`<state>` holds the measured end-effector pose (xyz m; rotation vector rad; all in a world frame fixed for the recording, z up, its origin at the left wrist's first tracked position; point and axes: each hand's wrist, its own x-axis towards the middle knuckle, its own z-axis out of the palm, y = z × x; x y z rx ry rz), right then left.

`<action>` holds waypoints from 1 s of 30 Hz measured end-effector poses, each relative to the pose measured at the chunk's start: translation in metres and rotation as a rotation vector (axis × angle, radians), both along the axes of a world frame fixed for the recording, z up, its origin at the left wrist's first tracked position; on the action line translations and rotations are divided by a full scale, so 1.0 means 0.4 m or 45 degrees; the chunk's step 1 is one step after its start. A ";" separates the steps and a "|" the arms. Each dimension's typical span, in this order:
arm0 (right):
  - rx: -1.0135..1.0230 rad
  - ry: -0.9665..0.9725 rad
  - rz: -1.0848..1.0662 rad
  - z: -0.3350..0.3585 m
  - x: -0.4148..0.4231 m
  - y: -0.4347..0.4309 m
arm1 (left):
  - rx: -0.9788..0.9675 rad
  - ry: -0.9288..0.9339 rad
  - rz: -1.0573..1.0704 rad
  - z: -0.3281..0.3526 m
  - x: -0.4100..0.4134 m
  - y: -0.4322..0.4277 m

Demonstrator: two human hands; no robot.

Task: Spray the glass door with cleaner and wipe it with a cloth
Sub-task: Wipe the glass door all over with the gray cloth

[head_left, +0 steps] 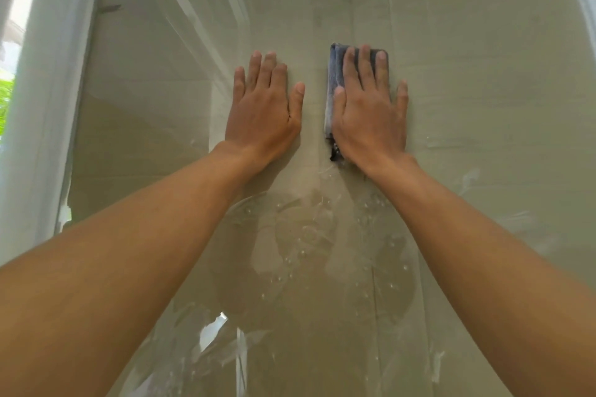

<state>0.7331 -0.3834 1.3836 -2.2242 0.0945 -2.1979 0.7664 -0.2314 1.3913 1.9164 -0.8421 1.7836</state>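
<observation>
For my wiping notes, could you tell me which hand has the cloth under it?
The right hand: it presses the blue-grey cloth against the glass door; the left hand lies on bare glass.

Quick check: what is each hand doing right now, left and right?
Left hand: open, fingers straight, flat on the glass door, holding nothing.
Right hand: open, straight fingers pressing the folded blue-grey cloth against the glass.

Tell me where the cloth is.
In the head view, the cloth is right of centre, pressed flat against the glass door under the right hand, with the left hand flat on the glass beside it.
</observation>
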 end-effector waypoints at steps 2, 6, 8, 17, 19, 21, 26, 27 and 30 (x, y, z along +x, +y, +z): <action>-0.039 0.021 0.007 -0.037 -0.008 -0.015 | 0.086 -0.052 -0.089 -0.008 -0.004 -0.005; -0.159 0.075 0.007 -0.062 -0.017 -0.035 | 0.162 -0.007 -0.262 -0.021 -0.020 -0.032; -0.185 0.084 -0.002 -0.031 -0.016 -0.033 | 0.105 0.022 -0.267 -0.024 -0.030 -0.050; -0.079 0.068 -0.042 0.089 -0.041 -0.104 | -0.018 0.025 0.033 -0.030 -0.040 -0.115; 0.010 0.037 -0.038 0.065 -0.051 -0.146 | -0.034 0.034 0.079 -0.031 -0.041 -0.127; 0.087 0.012 -0.038 0.022 -0.060 -0.180 | -0.049 0.036 0.121 -0.031 -0.042 -0.139; 0.067 0.028 -0.092 -0.103 -0.072 -0.204 | -0.076 0.041 0.152 -0.039 -0.048 -0.174; 0.038 0.038 -0.100 -0.114 -0.075 -0.205 | -0.058 0.027 0.123 -0.043 -0.053 -0.183; -0.087 0.064 -0.075 -0.106 -0.077 -0.199 | 0.079 -0.042 -0.003 -0.056 -0.065 -0.208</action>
